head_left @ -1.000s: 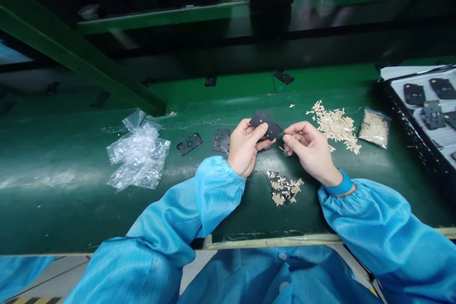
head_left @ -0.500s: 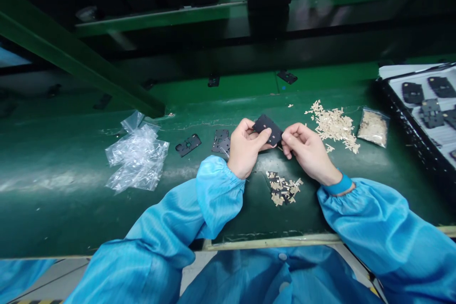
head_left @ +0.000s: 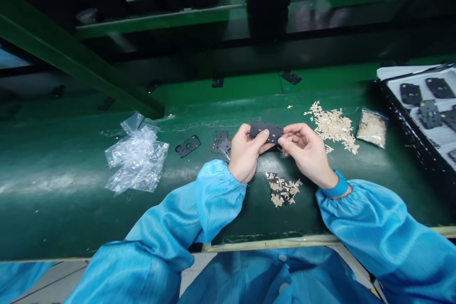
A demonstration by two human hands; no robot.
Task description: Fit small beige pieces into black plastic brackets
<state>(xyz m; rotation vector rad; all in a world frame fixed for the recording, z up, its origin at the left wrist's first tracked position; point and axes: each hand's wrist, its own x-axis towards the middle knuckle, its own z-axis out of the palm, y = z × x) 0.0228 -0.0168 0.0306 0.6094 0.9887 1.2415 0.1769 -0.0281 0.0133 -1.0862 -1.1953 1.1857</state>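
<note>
Above the middle of the green bench, a flat black plastic plate with small holes is tilted toward me. My left hand grips its left side, thumb across the face. At its right end, the thumb and fingertips of my right hand pinch the edge; whether a smaller piece is between them is hidden. Below the hands lies a small heap of beige and black bits. Close by my left hand, more black plates overlap, partly covered by it. Another black plate lies farther left.
Clear plastic bags are piled at left, near a slanting green post. On the right are a heap of beige pieces, a filled clear bag and a black tray of black parts. A shelf edge runs across the back.
The black plate has been turned so that it lies more level from side to side. My right hand has closed in on its right end, where its fingertips now hold the edge.
</note>
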